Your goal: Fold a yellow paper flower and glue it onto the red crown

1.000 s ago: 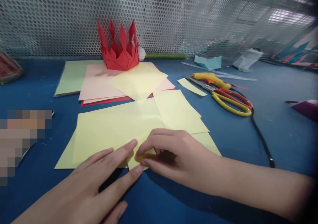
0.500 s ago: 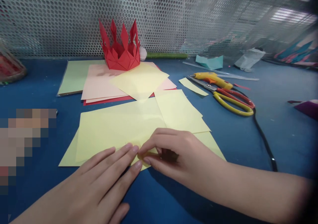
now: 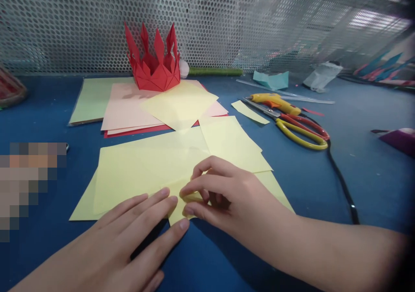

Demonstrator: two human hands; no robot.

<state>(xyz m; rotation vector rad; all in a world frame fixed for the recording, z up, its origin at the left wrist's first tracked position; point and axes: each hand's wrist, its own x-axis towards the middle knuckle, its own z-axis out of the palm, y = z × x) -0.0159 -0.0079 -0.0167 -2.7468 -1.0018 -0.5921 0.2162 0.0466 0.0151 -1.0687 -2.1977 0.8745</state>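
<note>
A small piece of folded yellow paper [image 3: 177,216] lies at the near edge of larger yellow sheets [image 3: 139,166]. My left hand [image 3: 126,236] rests flat with its fingers stretched out, fingertips touching the left side of that piece. From the right, my right hand [image 3: 223,197] pinches the piece's right part between thumb and index finger, its other fingers curled above. What lies under my left palm is hidden. A squarish yellow sheet [image 3: 233,141] overlaps the larger ones behind my right hand.
A red paper crown [image 3: 157,76] stands on pink sheets [image 3: 125,110] and a green pack [image 3: 94,97]. To the right lie scissors [image 3: 303,136], a yellow glue gun [image 3: 275,103], and a pale paper strip [image 3: 250,112]. A pixelated patch [image 3: 26,184] covers the left edge.
My left fingers closed together, then the index finger spread away again. My right hand's middle finger has lifted and its thumb and index still pinch the small paper. The view shifted slightly.
</note>
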